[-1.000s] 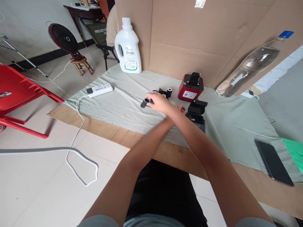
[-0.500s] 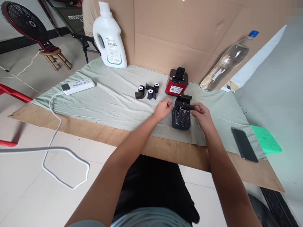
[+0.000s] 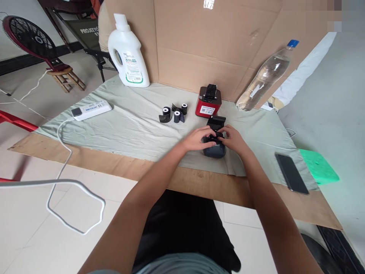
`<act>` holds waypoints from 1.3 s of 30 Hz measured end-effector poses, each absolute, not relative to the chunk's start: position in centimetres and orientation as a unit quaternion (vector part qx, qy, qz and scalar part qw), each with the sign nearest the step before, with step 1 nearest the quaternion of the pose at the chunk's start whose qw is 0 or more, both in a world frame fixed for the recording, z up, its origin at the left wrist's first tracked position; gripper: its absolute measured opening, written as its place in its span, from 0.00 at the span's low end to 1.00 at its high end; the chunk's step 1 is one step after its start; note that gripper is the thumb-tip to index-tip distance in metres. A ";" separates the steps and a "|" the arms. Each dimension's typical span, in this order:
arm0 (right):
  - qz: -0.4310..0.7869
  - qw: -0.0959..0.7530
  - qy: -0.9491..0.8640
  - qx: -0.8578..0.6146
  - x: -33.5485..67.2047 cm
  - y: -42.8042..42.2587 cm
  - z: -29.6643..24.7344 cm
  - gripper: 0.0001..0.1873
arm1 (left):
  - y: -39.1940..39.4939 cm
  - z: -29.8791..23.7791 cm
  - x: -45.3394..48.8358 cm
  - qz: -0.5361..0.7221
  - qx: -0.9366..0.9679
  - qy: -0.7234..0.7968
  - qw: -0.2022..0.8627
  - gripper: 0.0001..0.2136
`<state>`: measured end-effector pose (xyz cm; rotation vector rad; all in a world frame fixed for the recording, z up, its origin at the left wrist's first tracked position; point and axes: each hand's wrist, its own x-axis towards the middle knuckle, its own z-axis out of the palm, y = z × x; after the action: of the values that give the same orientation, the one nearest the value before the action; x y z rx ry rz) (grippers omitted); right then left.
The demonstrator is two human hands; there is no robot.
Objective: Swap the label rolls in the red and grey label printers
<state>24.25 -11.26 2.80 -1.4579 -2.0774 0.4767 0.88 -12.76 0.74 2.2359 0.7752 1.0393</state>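
Both hands meet over a small dark grey printer (image 3: 214,151) with its lid up, standing on the pale green cloth (image 3: 134,121). My left hand (image 3: 199,137) curls its fingers over the printer's open top from the left. Facing it from the right, my right hand (image 3: 233,139) also has its fingers bent onto the top. A black roll sits between the fingertips, mostly hidden. Three black rolls (image 3: 173,113) lie further back on the cloth, beside a red printer (image 3: 208,101).
A white detergent bottle (image 3: 127,55) and a leaning clear plastic bottle (image 3: 264,77) stand against a cardboard wall (image 3: 205,42). A white power strip (image 3: 90,109) lies left, a black phone (image 3: 291,177) right, next to a green item (image 3: 318,166). A fan (image 3: 27,33) stands on a stool.
My left hand left the rolls and came to the grey printer. My right hand lowered the black roll with its trailing strip into the printer's top. The view shifted right.
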 end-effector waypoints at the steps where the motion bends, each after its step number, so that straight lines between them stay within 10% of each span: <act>1: 0.167 0.255 -0.779 -0.548 24.1 -11.1 2.9 0.12 | -12.9 0.8 0.9 0.369 0.843 0.297 0.255 0.16; 6: 0.123 0.187 -0.759 -0.611 24.1 -10.6 3.5 0.13 | -13.0 0.5 1.5 0.343 0.856 0.324 0.213 0.13; 12: 0.290 0.389 -0.676 -0.555 24.6 -9.0 3.2 0.27 | -13.1 0.4 1.7 0.354 0.859 0.319 0.184 0.12; 22: 0.388 0.422 -0.662 -0.482 25.0 -12.9 0.3 0.16 | -13.8 1.6 1.1 0.341 0.887 0.293 0.109 0.13; 39: 0.467 0.433 -0.530 -0.560 24.3 -13.5 0.4 0.36 | -11.0 -0.5 1.5 0.369 0.661 0.378 0.534 0.34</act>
<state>24.29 -13.51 0.36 -1.3942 -1.3196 1.1640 1.49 -10.97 -0.54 1.5745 0.9004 0.8787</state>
